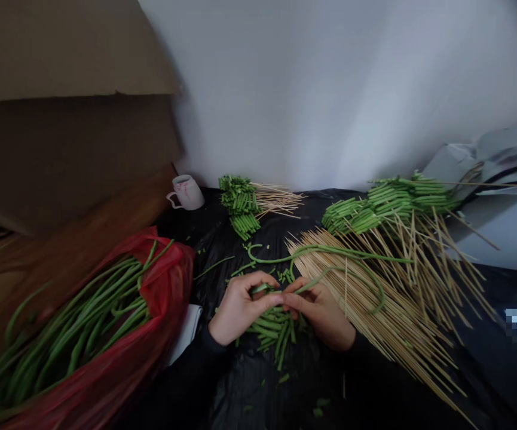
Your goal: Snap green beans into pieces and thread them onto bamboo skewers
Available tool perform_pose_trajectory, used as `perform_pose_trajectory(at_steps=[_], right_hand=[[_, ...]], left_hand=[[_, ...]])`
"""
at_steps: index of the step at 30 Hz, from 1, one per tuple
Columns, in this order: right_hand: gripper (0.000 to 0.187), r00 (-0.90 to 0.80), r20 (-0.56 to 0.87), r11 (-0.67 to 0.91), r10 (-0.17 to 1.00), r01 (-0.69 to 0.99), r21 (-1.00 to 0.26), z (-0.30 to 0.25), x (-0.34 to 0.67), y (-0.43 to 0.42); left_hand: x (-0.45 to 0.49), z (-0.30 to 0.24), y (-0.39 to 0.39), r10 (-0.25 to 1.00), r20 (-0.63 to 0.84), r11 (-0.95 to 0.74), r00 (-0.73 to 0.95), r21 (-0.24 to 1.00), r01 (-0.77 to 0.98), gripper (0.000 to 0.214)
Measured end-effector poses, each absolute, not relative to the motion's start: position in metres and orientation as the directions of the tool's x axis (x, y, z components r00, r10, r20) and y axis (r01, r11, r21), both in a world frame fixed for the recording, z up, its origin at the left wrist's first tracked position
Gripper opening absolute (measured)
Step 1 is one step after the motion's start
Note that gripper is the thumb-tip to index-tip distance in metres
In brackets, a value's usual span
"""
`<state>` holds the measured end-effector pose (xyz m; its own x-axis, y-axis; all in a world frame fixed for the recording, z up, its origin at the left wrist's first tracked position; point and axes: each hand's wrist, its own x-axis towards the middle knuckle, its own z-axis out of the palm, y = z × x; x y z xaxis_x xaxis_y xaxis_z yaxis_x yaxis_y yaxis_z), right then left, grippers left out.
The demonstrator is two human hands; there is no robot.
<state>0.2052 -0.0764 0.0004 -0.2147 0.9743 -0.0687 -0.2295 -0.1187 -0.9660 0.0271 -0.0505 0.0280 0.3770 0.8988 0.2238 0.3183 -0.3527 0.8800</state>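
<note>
My left hand (pixel 242 304) and my right hand (pixel 323 313) meet at the fingertips over a pile of short cut green bean pieces (pixel 269 328). Both are closed. A long green bean (pixel 318 278) runs out of my right fingers and curls back over the wooden skewers. Green bean shows between my left thumb and fingers; whether it is one length or several pieces is hidden. Right of my right hand lies a wide bundle of bare wooden skewers (pixel 375 304). Another long bean (pixel 352 252) crosses the top of that bundle.
Skewered bean pieces lie in a stack (pixel 240 206) at the back and a larger stack (pixel 388 206) at the back right. A red plastic bag (pixel 173 280) of long beans stands left. A mug (pixel 187 196) sits near the wall. Black sheeting (pixel 235 391) covers the surface.
</note>
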Motion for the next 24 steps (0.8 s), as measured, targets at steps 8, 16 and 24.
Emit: perform_pose_trajectory(at_steps=[8, 16, 24], right_hand=[[0.021, -0.117, -0.050, -0.091, 0.992, -0.378, -0.921, 0.005, 0.215, -0.071], [0.018, -0.152, -0.012, -0.060, 0.988, -0.313, -0.948, 0.003, 0.213, -0.074], [0.019, -0.110, -0.025, -0.066, 0.994, -0.391, -0.918, 0.010, 0.213, -0.074]], left_hand=[[0.023, 0.032, -0.046, 0.849, 0.214, -0.401, 0.483, 0.856, 0.326, 0.020], [0.025, 0.026, -0.047, 0.824, 0.254, -0.459, 0.506, 0.824, 0.333, 0.014], [0.025, 0.030, -0.048, 0.926, 0.234, -0.305, 0.295, 0.925, 0.226, 0.017]])
